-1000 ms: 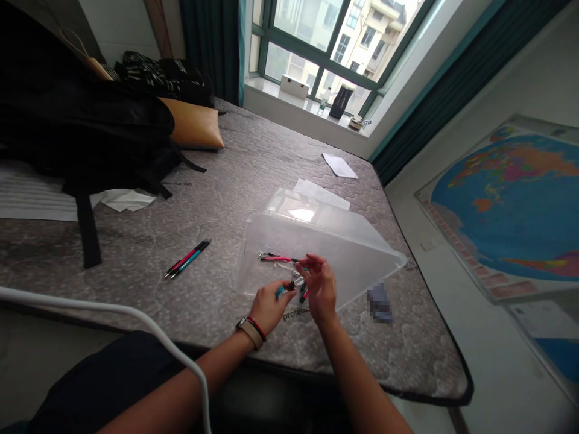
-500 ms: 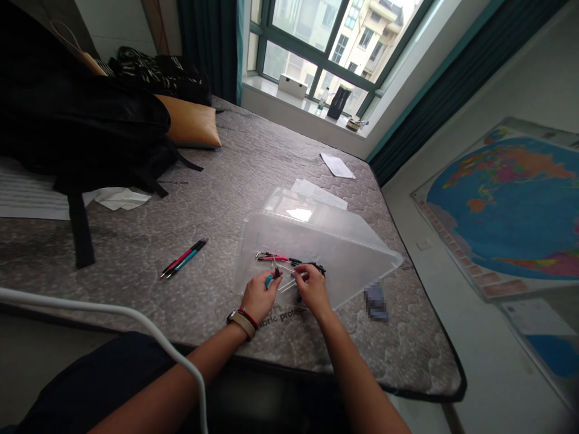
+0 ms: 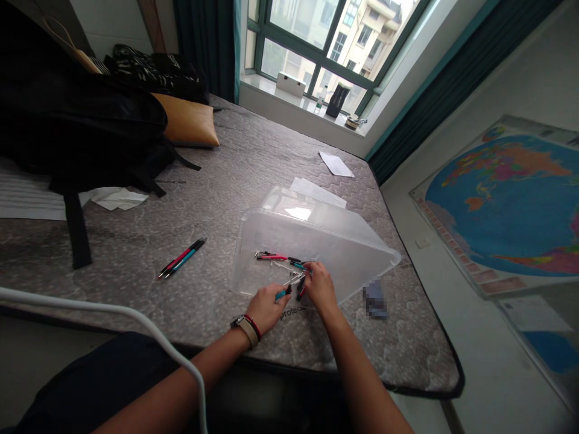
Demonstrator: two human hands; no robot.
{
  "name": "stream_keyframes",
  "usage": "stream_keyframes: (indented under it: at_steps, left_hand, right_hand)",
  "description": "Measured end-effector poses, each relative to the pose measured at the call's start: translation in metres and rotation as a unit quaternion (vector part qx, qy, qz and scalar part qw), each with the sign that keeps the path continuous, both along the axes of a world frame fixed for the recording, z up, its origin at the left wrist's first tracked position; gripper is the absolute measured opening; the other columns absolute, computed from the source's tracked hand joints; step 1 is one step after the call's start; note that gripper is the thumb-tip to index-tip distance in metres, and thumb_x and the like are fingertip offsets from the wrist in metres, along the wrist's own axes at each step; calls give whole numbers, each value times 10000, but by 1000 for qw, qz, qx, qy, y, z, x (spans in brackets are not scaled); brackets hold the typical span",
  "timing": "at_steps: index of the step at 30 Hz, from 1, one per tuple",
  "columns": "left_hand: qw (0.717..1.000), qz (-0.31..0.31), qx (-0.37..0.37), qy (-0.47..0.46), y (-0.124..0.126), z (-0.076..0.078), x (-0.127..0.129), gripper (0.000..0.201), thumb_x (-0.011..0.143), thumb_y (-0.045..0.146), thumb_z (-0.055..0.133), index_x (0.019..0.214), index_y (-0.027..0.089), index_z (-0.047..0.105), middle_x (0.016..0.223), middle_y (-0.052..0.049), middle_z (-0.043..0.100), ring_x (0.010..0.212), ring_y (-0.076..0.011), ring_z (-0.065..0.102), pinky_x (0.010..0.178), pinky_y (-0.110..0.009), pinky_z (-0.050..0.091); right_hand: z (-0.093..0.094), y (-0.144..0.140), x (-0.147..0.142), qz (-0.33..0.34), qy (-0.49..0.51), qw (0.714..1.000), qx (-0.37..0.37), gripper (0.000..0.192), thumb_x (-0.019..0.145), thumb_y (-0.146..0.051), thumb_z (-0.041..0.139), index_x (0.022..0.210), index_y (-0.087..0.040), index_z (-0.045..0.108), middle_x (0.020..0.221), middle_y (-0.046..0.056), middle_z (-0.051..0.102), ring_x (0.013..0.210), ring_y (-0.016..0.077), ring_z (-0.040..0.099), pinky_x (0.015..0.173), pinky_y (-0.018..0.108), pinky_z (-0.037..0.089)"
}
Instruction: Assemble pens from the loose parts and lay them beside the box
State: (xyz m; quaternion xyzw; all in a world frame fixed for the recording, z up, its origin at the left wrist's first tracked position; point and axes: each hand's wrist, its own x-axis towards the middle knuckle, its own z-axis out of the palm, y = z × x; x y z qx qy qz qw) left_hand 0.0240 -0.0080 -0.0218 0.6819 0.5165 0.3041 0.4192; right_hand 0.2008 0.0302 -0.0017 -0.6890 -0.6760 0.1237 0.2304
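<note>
My left hand (image 3: 266, 308) is closed in a pinch on a short blue pen part (image 3: 282, 295) with a black end. Close to its right, my right hand (image 3: 322, 288) has its fingers bent together among loose pen pieces; what lies between the fingertips is hidden. Thin whitish rods (image 3: 295, 278), which look like pen refills, lie between both hands. Red and black pen parts (image 3: 274, 257) rest just beyond, inside a translucent plastic bin (image 3: 357, 256) tipped on its side with its opening toward me. A dark red-and-black piece (image 3: 300, 292) sits below my right fingers.
Two pens, one red (image 3: 178, 260) and one blue (image 3: 184, 263), lie left on the mattress (image 3: 217, 211). A black backpack (image 3: 90, 126) and a tan pouch (image 3: 190, 123) are farther left. Papers (image 3: 319, 191) lie behind the bin. A white cable (image 3: 136, 314) crosses the lower left.
My left hand has moved slightly right and down, keeping the blue part. My right hand has shifted a little right, and a blue-green piece now shows by its fingers.
</note>
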Motion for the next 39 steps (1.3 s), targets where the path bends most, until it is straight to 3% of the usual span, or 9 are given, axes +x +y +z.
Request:
stream_keyframes:
  at_steps: [13,18,22,39]
  left_hand:
    - [997,-56,35,32,-10,3,7,233,829,215,567,988,239,736,966,-43,725,931,-198,656,854,-273,460]
    - [999,-26,27,28,-9,4,6,236,816,219,570,977,220,743,972,-60,729,925,-215,661,852,-295,471]
    - [999,-20,26,11,-7,7,5,222,811,223,575,949,219,749,942,-60,733,893,-210,663,836,-295,479]
    - [996,-21,55,-74,-6,14,4,233,806,182,604,981,215,754,987,-46,740,935,-185,664,870,-274,482]
  right_hand:
    - [-3,6,4,5,19,999,30,182,857,-161,511,959,-191,658,938,62,638,868,192,607,821,293,449]
    - [-2,4,5,34,-24,999,-27,102,841,-171,558,857,-200,655,879,39,626,829,179,601,792,280,443]
    - [-3,0,4,61,-64,993,-84,106,785,-197,652,888,-209,673,907,35,606,826,179,599,772,275,447]
    - [-3,1,-10,108,-130,976,-134,139,843,-161,554,856,-209,685,929,63,664,851,182,619,710,254,412]
